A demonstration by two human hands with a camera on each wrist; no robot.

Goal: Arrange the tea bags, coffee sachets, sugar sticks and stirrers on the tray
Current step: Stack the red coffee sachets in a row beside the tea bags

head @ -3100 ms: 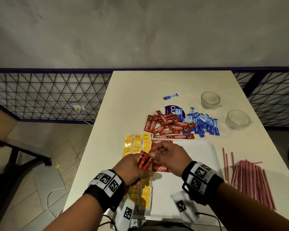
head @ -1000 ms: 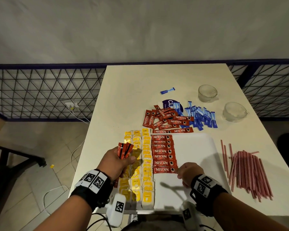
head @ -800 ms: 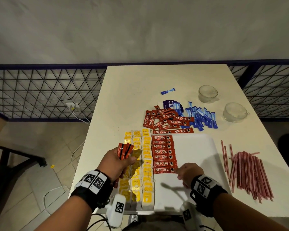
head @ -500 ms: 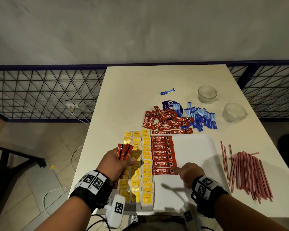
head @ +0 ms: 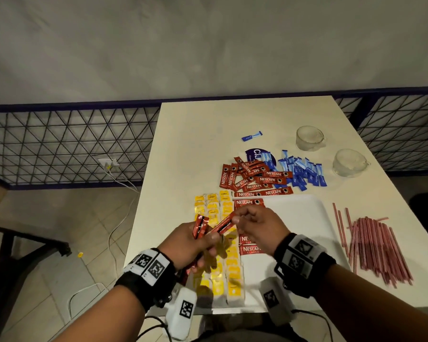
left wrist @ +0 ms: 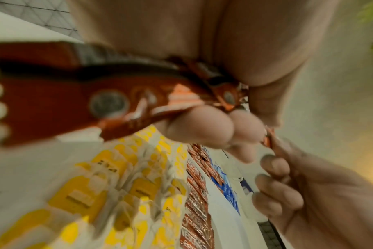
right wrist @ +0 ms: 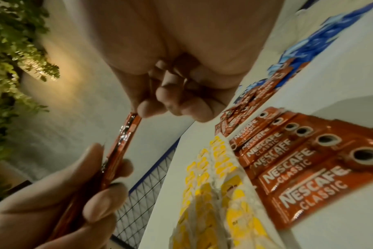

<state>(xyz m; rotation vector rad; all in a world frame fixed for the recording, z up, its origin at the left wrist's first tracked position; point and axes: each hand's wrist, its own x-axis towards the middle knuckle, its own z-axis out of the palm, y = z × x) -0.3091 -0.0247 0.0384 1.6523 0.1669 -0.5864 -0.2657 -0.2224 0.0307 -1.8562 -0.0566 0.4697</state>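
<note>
My left hand (head: 206,239) grips a small bundle of red coffee sachets (head: 200,226) above the tray's left part. My right hand (head: 235,220) pinches the top end of one sachet (head: 223,226) whose lower end is still in the left fingers; the right wrist view shows that sachet (right wrist: 126,134) edge-on. The white tray (head: 297,218) holds columns of yellow tea bags (head: 212,209) and a column of coffee sachets (head: 250,248), which my hands partly hide. Loose coffee sachets (head: 253,180), blue sugar sticks (head: 303,172) and red stirrers (head: 371,243) lie on the table.
Two glass cups (head: 309,138) (head: 350,163) stand at the back right. One blue sugar stick (head: 251,136) lies apart, farther back. The table's left edge (head: 143,193) drops to a tiled floor with cables; a mesh railing runs behind the table.
My right hand has lifted off the tray beside the laid coffee column and moved up-left to the bundle, taking hold of one sachet. The left hand shifted slightly right.
</note>
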